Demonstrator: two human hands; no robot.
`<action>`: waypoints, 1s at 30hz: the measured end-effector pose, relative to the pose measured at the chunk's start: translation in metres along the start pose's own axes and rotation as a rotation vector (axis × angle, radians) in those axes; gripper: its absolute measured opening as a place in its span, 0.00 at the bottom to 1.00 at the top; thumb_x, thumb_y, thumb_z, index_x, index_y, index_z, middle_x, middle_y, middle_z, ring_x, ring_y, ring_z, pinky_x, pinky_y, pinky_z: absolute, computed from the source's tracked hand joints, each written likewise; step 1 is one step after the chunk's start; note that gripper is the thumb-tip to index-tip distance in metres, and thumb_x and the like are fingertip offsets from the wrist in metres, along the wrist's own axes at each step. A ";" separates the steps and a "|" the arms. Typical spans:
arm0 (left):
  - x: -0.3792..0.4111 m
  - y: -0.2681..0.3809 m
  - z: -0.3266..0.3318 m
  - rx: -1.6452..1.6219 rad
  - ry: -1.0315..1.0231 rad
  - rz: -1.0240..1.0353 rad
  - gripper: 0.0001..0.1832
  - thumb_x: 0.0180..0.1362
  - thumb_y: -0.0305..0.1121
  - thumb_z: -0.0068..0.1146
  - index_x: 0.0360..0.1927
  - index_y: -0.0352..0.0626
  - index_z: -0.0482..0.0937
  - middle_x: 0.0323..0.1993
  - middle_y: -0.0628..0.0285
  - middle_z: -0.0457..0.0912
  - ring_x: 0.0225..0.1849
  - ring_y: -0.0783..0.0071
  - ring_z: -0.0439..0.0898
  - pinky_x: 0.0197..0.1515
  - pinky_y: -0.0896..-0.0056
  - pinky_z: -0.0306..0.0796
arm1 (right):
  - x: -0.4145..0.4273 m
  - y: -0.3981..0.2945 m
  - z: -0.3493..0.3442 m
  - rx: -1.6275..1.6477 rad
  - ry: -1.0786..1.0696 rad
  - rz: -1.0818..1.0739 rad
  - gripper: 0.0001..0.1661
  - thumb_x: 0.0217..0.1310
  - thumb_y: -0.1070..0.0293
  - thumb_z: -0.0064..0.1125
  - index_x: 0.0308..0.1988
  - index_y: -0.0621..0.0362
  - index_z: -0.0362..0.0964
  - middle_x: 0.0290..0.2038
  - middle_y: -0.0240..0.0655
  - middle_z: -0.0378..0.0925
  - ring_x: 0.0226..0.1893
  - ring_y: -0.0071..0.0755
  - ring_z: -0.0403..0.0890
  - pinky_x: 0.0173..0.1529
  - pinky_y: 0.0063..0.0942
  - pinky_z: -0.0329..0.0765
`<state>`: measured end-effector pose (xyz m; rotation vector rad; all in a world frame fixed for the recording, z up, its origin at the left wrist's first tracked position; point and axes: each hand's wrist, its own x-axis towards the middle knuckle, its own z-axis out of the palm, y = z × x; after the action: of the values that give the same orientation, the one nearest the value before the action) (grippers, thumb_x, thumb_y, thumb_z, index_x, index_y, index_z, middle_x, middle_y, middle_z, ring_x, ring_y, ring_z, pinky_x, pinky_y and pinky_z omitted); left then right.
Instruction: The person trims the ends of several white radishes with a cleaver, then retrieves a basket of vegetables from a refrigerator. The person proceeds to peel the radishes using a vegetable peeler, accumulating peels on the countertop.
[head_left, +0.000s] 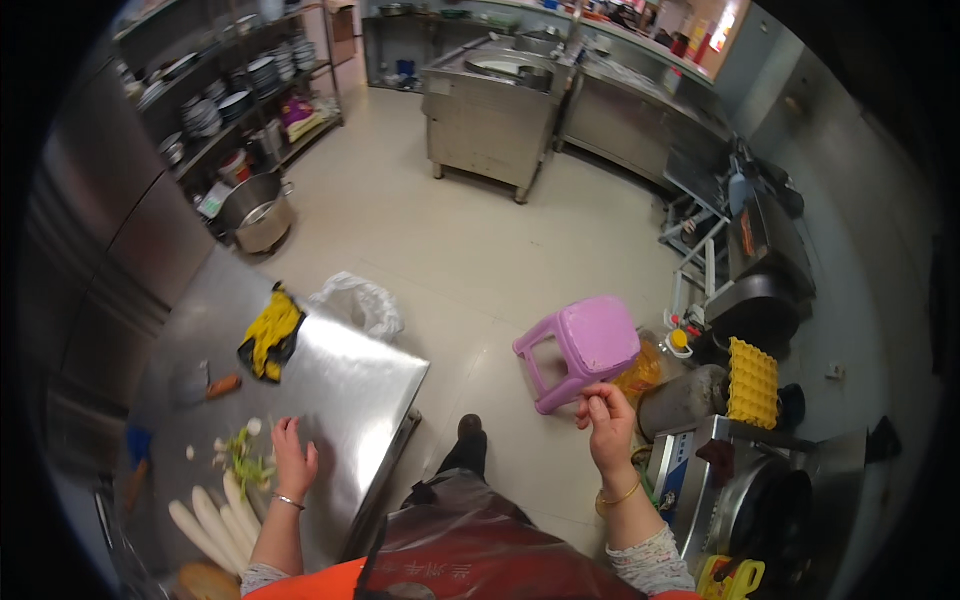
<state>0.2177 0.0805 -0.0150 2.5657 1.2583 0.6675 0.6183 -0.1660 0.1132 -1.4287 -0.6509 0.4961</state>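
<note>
My left hand (295, 459) is over the stainless steel table (345, 397), its fingers loosely bent and nothing visible in them. Just left of it lie green leafy trimmings and pale cut ends (247, 461). Several long white radishes (214, 521) lie near my left forearm. Farther along the table are a cleaver (206, 384) with a wooden handle and a yellow-and-black cloth or glove (275, 334). My right hand (609, 427) hangs in the air, fingers half curled, with nothing seen in it. In the picture it overlaps the near edge of a pink plastic stool (600, 334); contact cannot be told.
A bin with a white plastic liner (364, 304) stands beyond the table corner. At right are an oil bottle (645, 367), a gas cylinder (682, 401), a yellow egg tray (754, 382) and a stove (697, 495). A large pot (259, 217) sits by the dish shelves; a steel cooking station (487, 124) stands ahead.
</note>
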 end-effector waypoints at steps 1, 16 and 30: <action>0.023 -0.002 0.016 -0.006 -0.012 -0.006 0.27 0.43 0.25 0.53 0.50 0.33 0.63 0.51 0.43 0.61 0.53 0.45 0.61 0.56 0.55 0.56 | 0.009 0.022 -0.018 -0.106 0.046 0.059 0.08 0.60 0.69 0.47 0.36 0.62 0.67 0.23 0.29 0.70 0.23 0.18 0.70 0.26 0.16 0.68; 0.354 0.136 0.164 -0.366 -0.318 0.269 0.21 0.42 0.23 0.51 0.44 0.37 0.68 0.46 0.48 0.66 0.50 0.51 0.64 0.54 0.59 0.59 | -0.061 0.206 -0.197 -0.062 0.964 1.112 0.07 0.55 0.72 0.43 0.26 0.62 0.62 0.16 0.35 0.66 0.11 0.29 0.67 0.14 0.28 0.64; 0.422 0.222 0.239 -0.349 -0.535 0.262 0.21 0.41 0.26 0.54 0.44 0.37 0.70 0.44 0.46 0.68 0.48 0.50 0.67 0.51 0.59 0.63 | 0.281 0.293 -0.244 -0.188 0.449 1.098 0.03 0.53 0.73 0.44 0.29 0.61 0.62 0.16 0.34 0.66 0.12 0.27 0.67 0.14 0.25 0.65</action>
<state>0.7122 0.2804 -0.0130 2.3938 0.5851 0.1857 1.0094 -0.1311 -0.1513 -1.9310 0.5283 0.9229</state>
